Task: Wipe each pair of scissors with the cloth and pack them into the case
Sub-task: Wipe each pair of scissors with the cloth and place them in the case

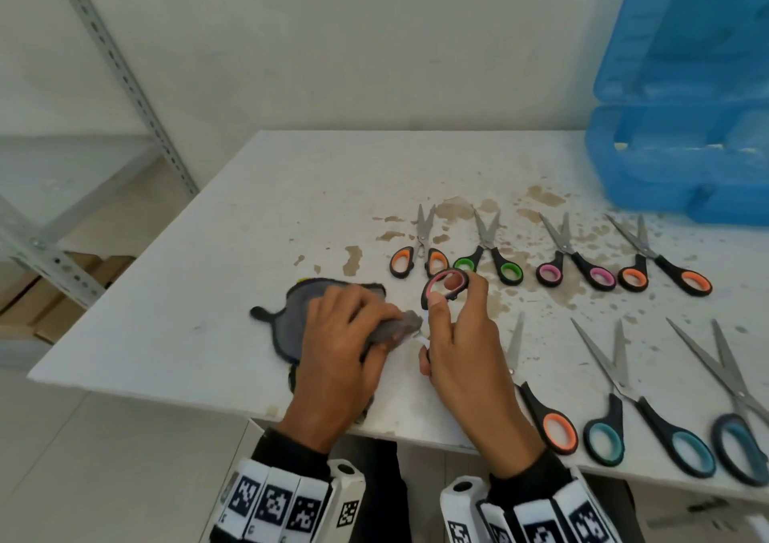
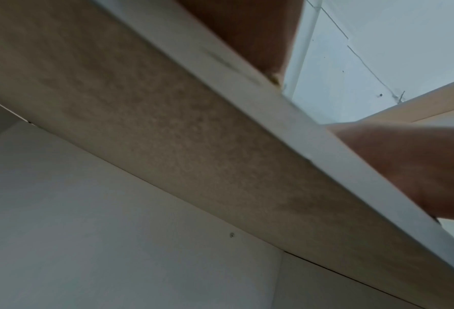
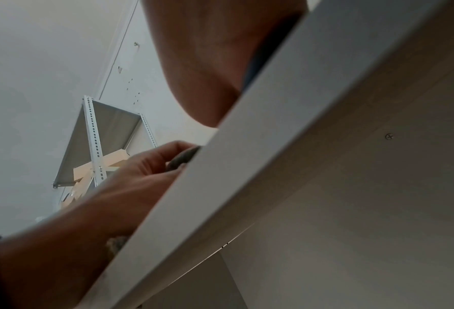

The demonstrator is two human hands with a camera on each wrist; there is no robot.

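Note:
Near the table's front edge my left hand (image 1: 362, 330) grips a bunched part of the grey cloth (image 1: 291, 317), a black-edged cloth lying flat to the left. My right hand (image 1: 453, 326) holds a pair of pink-handled scissors (image 1: 445, 286) with its handle loop pointing away from me. Their blades run into the bunched cloth and are mostly hidden. The open blue case (image 1: 682, 138) stands at the back right. In the right wrist view, the left hand (image 3: 141, 173) pinches the cloth (image 3: 183, 158) above the table edge.
Several scissors lie in two rows to the right: orange (image 1: 420, 251), green (image 1: 489, 259), pink (image 1: 574, 263) and orange (image 1: 661, 263) behind; orange (image 1: 537, 397) and two teal (image 1: 636, 409) (image 1: 732, 417) in front. The white table (image 1: 249, 209) is stained. Metal shelving (image 1: 125, 84) stands left.

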